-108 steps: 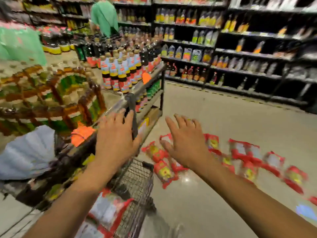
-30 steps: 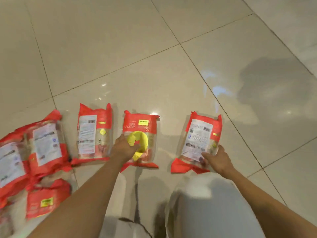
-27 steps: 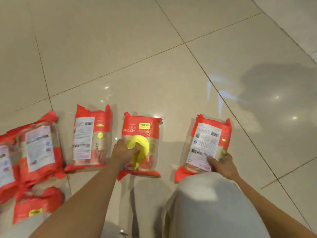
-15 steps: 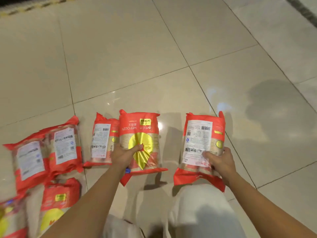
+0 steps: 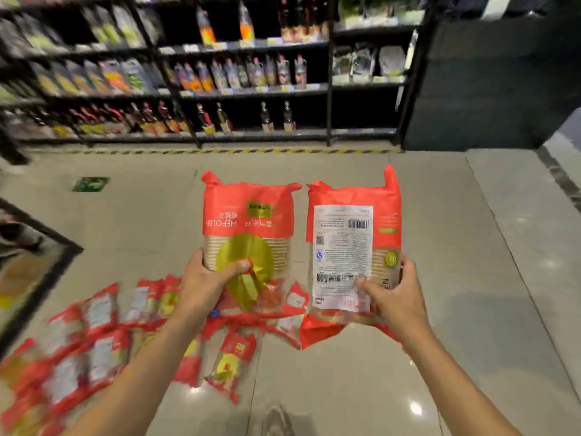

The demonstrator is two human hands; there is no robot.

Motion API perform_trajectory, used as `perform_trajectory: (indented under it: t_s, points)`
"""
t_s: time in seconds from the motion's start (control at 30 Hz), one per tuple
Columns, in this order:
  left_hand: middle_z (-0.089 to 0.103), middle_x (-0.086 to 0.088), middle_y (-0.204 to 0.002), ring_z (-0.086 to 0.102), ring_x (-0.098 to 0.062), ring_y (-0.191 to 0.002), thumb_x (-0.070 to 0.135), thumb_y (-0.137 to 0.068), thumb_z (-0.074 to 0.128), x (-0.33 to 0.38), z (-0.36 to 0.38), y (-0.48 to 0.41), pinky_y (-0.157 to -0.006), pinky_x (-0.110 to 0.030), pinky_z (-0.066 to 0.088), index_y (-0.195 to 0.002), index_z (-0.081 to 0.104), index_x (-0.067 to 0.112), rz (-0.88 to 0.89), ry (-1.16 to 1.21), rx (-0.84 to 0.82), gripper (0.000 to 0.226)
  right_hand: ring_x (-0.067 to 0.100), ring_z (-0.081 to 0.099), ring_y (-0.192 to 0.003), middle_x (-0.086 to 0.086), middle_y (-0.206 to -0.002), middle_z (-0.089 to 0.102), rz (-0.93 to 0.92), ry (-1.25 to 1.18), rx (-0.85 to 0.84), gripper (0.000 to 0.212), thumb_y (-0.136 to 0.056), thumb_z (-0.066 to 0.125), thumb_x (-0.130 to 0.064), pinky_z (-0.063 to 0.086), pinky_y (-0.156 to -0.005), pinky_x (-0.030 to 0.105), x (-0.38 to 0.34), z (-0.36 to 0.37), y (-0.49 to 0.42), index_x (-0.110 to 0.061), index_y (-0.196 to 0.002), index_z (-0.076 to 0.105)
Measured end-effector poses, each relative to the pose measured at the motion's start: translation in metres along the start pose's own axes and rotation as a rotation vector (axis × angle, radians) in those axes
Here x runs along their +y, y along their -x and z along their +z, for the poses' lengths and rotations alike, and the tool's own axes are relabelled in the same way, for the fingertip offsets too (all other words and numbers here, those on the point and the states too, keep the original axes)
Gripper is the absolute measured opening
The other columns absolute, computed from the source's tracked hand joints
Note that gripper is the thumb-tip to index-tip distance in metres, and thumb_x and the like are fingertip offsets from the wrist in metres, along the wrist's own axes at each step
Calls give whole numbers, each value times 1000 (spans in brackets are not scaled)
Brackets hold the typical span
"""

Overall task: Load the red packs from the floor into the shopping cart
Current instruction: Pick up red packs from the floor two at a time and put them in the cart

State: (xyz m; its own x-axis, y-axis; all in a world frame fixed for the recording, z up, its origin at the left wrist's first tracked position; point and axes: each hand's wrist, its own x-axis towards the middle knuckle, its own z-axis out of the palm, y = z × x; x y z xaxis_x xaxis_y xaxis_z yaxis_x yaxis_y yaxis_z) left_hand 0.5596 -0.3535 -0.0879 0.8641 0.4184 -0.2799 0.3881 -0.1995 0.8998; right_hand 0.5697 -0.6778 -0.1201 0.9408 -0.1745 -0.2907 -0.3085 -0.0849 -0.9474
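Your left hand [image 5: 204,284] is clamped on a red pack [image 5: 248,243] near its lower end, thumb pressed into the gold circle on the front, the other fingers wrapped round the left edge and out of sight behind it. The pack is up off the floor, printing upside down to you. Your right hand [image 5: 396,297] grips a second red pack [image 5: 352,247] with its white label and barcode facing you, thumb flat across the label, fingers curled round the right edge. The two packs hang side by side, nearly touching at the top. Below your left arm, more red packs [image 5: 103,341] lie blurred on the tiled floor [image 5: 471,278]. Stocked shelves [image 5: 239,89] stand beyond.
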Motion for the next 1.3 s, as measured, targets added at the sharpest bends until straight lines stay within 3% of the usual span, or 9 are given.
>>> perform_trajectory:
  t_s: [0.2, 0.33, 0.43, 0.53, 0.67, 0.73, 0.9, 1.1, 1.3]
  points:
    - [79, 0, -99, 77, -13, -85, 32, -56, 96, 45, -157, 113, -71, -32, 60, -110, 64, 25, 59, 121, 355, 63, 11, 72, -91, -9, -105, 71, -194, 34, -323, 67, -68, 86, -16, 58, -86, 47, -108, 98, 78, -34, -119, 47]
    - [79, 1, -98, 77, -12, -85, 20, -63, 95, 20, -264, 207, -67, -27, 59, -113, 63, 22, 63, 196, 631, 59, 10, 71, -72, -4, -94, 72, -302, 23, -634, 64, -74, 83, -5, 56, -62, 28, -146, 194, 153, -28, -120, 46]
    - [77, 1, -98, 76, -10, -83, 23, -60, 96, -14, -333, 292, -65, -25, 60, -110, 62, 21, 23, 262, 861, 61, 8, 72, -72, 1, -98, 72, -332, 39, -850, 67, -73, 82, 1, 56, -57, 26, -153, 267, 230, -23, -125, 48]
    - [75, 6, -96, 73, -6, -80, 18, -66, 93, -54, -391, 381, -58, -15, 53, -106, 62, 24, -30, 271, 1076, 51, 12, 75, -78, 6, -102, 71, -349, 59, -1063, 69, -70, 82, 8, 62, -61, 41, -144, 335, 315, -23, -122, 50]
    - [78, 2, -99, 75, -17, -89, 35, -47, 99, -115, -459, 493, -78, -38, 61, -112, 63, 25, -112, 344, 1310, 75, 15, 73, -84, -1, -103, 71, -419, 92, -1247, 69, -67, 86, 1, 57, -75, 40, -121, 406, 440, -25, -119, 49]
    - [79, 1, -96, 77, -19, -87, 41, -38, 97, -148, -492, 542, -79, -42, 62, -110, 64, 22, -139, 381, 1400, 81, 21, 71, -92, 3, -107, 71, -446, 121, -1323, 67, -65, 89, -5, 57, -81, 44, -104, 436, 501, -24, -117, 52]
    - [75, 3, -96, 74, -16, -83, 18, -64, 94, -208, -572, 628, -61, -21, 55, -105, 63, 20, -155, 353, 1530, 51, 21, 71, -95, 1, -109, 72, -489, 143, -1431, 67, -64, 91, -11, 55, -88, 48, -72, 503, 632, -35, -113, 52]
    - [74, 1, -105, 73, -22, -93, 46, -51, 91, -266, -663, 667, -81, -43, 62, -112, 61, 25, -198, 411, 1557, 71, 20, 72, -95, 2, -109, 73, -504, 188, -1503, 72, -68, 89, -10, 57, -87, 47, -55, 583, 718, -26, -126, 49]
    - [77, -2, -104, 76, -24, -92, 53, -41, 89, -319, -766, 632, -79, -46, 64, -113, 63, 22, -207, 476, 1542, 83, 15, 74, -85, 2, -102, 74, -475, 198, -1495, 74, -56, 87, -23, 60, -74, 40, -31, 700, 757, -21, -121, 52]
